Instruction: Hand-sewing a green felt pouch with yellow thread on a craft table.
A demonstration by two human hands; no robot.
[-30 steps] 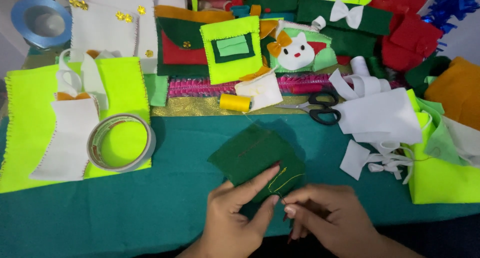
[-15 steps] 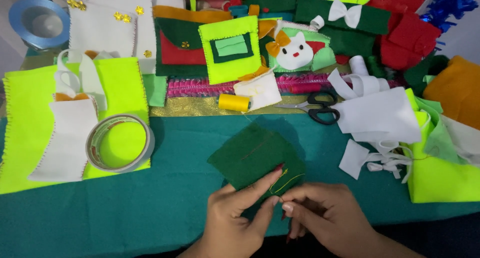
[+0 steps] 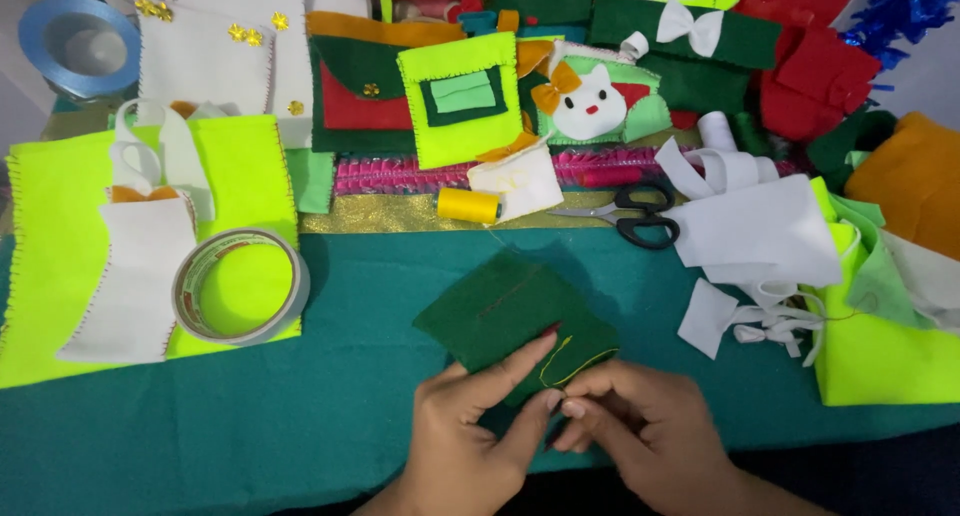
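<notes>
- Left hand point(image 3: 470, 431): pinches the near edge of the dark green felt piece point(image 3: 510, 311), thumb beneath, fingers on top.
- Right hand point(image 3: 640, 426): fingertips closed on yellow thread point(image 3: 565, 361), touching the left thumb.
- Scissors point(image 3: 630, 214): well beyond both hands.

a table under teal cloth point(image 3: 300, 446), evenly lit, fills the view.

Dark green felt point(image 3: 505, 311), yellow thread point(image 3: 565, 361)
</notes>
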